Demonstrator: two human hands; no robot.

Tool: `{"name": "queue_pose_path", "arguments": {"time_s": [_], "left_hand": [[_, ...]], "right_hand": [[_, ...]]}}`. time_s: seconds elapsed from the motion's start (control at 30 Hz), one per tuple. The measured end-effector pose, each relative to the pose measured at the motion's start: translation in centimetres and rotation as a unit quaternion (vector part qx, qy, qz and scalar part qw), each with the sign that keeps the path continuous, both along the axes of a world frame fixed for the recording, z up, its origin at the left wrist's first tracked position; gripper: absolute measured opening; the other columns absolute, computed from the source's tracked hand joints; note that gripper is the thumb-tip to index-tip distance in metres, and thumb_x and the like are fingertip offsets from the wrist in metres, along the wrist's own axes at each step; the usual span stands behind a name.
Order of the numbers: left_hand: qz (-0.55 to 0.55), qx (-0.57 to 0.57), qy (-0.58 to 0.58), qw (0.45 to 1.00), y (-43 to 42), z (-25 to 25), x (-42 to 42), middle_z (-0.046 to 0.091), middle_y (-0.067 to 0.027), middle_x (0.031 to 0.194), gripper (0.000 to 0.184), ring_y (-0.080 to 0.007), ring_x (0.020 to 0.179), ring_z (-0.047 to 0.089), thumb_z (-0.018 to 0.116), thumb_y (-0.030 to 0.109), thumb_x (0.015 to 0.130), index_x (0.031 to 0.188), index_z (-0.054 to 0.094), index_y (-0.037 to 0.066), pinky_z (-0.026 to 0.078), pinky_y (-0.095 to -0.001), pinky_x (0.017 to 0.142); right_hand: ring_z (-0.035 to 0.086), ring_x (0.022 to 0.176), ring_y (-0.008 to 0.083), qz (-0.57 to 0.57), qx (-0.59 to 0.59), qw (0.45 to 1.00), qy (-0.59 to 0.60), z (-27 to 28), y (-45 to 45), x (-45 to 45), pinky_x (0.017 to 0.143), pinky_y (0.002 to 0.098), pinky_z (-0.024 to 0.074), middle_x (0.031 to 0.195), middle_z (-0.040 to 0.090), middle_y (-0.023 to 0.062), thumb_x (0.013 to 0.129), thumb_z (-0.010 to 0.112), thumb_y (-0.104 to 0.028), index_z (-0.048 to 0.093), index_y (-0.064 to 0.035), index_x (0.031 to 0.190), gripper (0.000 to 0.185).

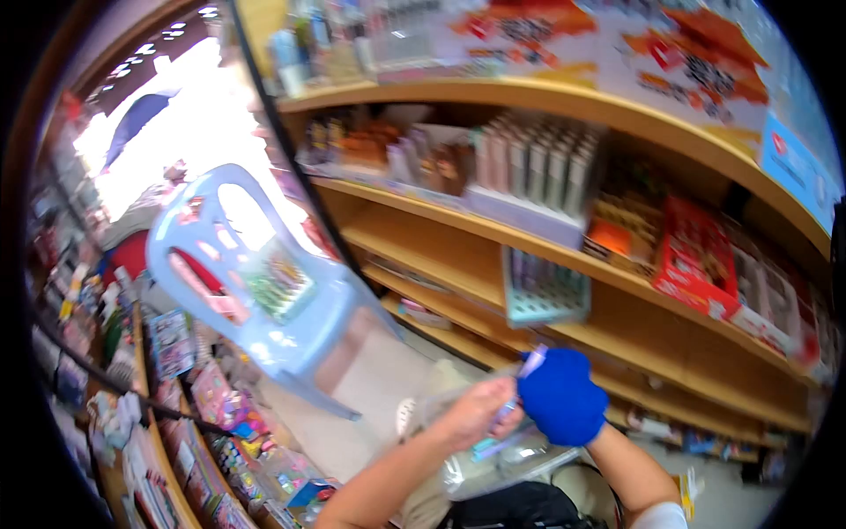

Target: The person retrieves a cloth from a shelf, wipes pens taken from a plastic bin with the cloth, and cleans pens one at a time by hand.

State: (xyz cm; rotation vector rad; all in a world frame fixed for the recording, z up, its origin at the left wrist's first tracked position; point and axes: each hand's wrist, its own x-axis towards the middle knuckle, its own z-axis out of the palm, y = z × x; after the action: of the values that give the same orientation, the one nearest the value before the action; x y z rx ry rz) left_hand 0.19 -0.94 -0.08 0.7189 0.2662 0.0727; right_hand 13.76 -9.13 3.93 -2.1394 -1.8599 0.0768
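Note:
My left hand [480, 413] is closed around a slim, pale purple pen-like item [534, 360], whose upper end sticks out towards the right hand. A bright blue cloth [564, 397] is bunched over my right hand and hides its fingers; only the forearm shows below it. The cloth touches or nearly touches the purple item. Under both hands lies a clear plastic container or bag [520, 458] with a few slim coloured items in it, partly hidden by my left forearm.
A light blue plastic chair [308, 331] stands at left with a basket of slim items [280, 286] on its seat. Wooden shelves [423, 234] with boxed goods curve along the right. A perforated mint basket [546, 295] sits on a middle shelf. Crowded racks [189, 450] line the left.

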Motion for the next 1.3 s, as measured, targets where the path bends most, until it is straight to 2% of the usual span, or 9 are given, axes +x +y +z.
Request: {"name": "queue_pose_path", "arguments": {"time_s": [0.1,0.3,0.5,0.7,0.8,0.97,1.03,1.13,1.3], "left_hand": [[0.003,0.029,0.023,0.999,-0.1,-0.4,0.0,0.04,0.0005,0.06,0.024,-0.0063,0.047,0.033,0.047,0.035,0.088,0.087,0.045,0.01,0.026,-0.0177,0.041],[-0.043,-0.01,-0.016,0.999,0.1,-1.0,0.0,0.035,0.0015,0.059,0.025,-0.0063,0.047,0.031,0.043,0.034,0.09,0.087,0.045,0.01,0.024,-0.0179,0.041],[-0.052,-0.021,-0.029,0.998,0.1,-0.4,-0.1,0.036,0.0024,0.059,0.023,-0.0059,0.047,0.03,0.042,0.033,0.091,0.083,0.044,0.011,0.023,-0.0183,0.04],[-0.044,0.006,-0.011,0.999,0.5,0.9,0.4,0.038,0.0029,0.059,0.022,-0.006,0.047,0.031,0.043,0.032,0.091,0.083,0.044,0.011,0.024,-0.0193,0.04],[-0.031,0.047,0.003,0.998,0.9,1.1,0.7,0.042,0.0006,0.062,0.02,-0.0079,0.049,0.035,0.046,0.029,0.089,0.085,0.046,0.009,0.027,-0.0201,0.042],[-0.036,-0.019,0.021,0.999,0.9,0.1,0.7,0.04,-0.001,0.06,0.021,-0.0089,0.047,0.034,0.046,0.029,0.089,0.083,0.046,0.008,0.027,-0.0202,0.042],[-0.033,-0.016,0.025,0.999,1.1,0.1,0.6,0.039,-0.001,0.059,0.021,-0.009,0.047,0.034,0.046,0.029,0.089,0.083,0.045,0.008,0.027,-0.0202,0.042],[-0.051,-0.039,0.016,0.998,1.3,0.1,0.7,0.039,-0.0009,0.059,0.022,-0.0092,0.047,0.034,0.046,0.029,0.089,0.083,0.045,0.008,0.028,-0.0204,0.042],[-0.063,-0.047,-0.012,0.997,1.1,0.2,0.5,0.039,-0.0015,0.062,0.023,-0.01,0.05,0.034,0.041,0.029,0.091,0.083,0.043,0.007,0.028,-0.0213,0.044]], "right_hand": [[0.057,0.059,0.0295,-0.017,0.072,0.997,0.028,-1.3,0.1,0.1,0.054,0.0407,0.0434,0.065,0.057,0.0159,0.063,0.058,-0.019,0.058,-0.0049,0.063,0.014],[0.057,0.068,0.0145,0.044,0.125,0.966,0.223,-4.7,-1.0,1.4,0.061,0.0256,0.0455,0.076,0.058,0.0082,0.074,0.057,-0.01,0.053,0.0019,0.099,0.028],[0.056,0.077,0.0257,0.119,0.132,0.983,-0.049,-2.5,-1.8,1.3,0.068,0.0362,0.0437,0.087,0.058,0.0119,0.066,0.059,-0.012,0.058,-0.0027,0.091,0.026],[0.055,0.069,0.0298,0.068,0.223,0.973,0.001,-2.6,-0.8,1.0,0.062,0.0381,0.042,0.075,0.058,0.0119,0.06,0.061,-0.013,0.059,-0.0066,0.078,0.019],[0.053,0.063,0.0313,0.085,0.147,0.985,0.039,0.1,-0.4,0.8,0.056,0.0397,0.0399,0.063,0.053,0.011,0.058,0.061,-0.014,0.055,-0.008,0.067,0.012],[0.054,0.063,0.0289,0.177,0.176,0.966,0.068,-2.0,-0.5,2.8,0.053,0.0393,0.0408,0.069,0.055,0.0113,0.07,0.054,-0.017,0.056,-0.0103,0.071,0.007],[0.052,0.059,0.0289,0.168,0.178,0.97,0.005,-1.4,-0.3,2.2,0.051,0.0386,0.0386,0.065,0.052,0.0097,0.06,0.058,-0.014,0.054,-0.0109,0.068,0.009],[0.055,0.066,0.0286,0.131,0.073,0.988,-0.033,-0.6,-0.5,2.1,0.055,0.0387,0.0418,0.071,0.056,0.0118,0.068,0.055,-0.018,0.057,-0.0093,0.07,0.01],[0.055,0.067,0.0291,0.115,0.146,0.982,0.038,-1.7,-0.4,2.0,0.057,0.038,0.0429,0.07,0.057,0.0113,0.067,0.056,-0.016,0.058,-0.0082,0.069,0.008]]}}
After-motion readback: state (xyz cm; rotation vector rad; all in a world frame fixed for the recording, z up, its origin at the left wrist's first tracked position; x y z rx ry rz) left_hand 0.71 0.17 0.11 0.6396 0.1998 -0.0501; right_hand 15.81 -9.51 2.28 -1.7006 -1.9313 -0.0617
